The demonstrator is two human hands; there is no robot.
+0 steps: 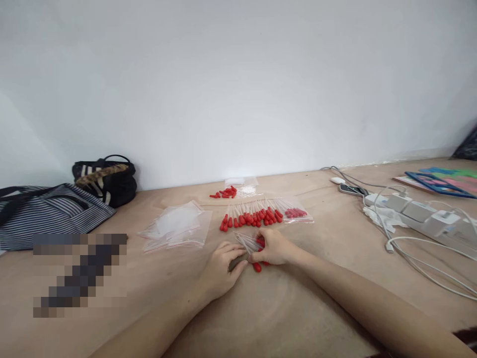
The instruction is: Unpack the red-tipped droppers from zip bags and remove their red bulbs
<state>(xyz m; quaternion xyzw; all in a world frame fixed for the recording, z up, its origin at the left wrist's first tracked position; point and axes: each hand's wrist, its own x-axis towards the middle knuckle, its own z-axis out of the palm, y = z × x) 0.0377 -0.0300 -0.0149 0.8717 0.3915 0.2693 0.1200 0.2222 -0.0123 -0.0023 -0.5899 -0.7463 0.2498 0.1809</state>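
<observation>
My right hand (272,247) is closed around a small bunch of droppers with red rubber bulbs (257,267) and clear, thin stems. The stems point up and to the left, towards my left hand (224,266). That hand rests just left of the bunch, thumb and fingers apart, with nothing visible in it. Behind both hands lies a row of more droppers (253,219), bulbs towards me. A clear zip bag (309,217) at the row's right end holds several red-bulbed droppers.
Flat clear zip bags (179,223) are piled to the left. Loose red bulbs (224,192) lie farther back, beside another clear bag (246,186). A striped bag (55,211) and black bag (122,181) stand left. A power strip (421,219) with chargers and cables lies right.
</observation>
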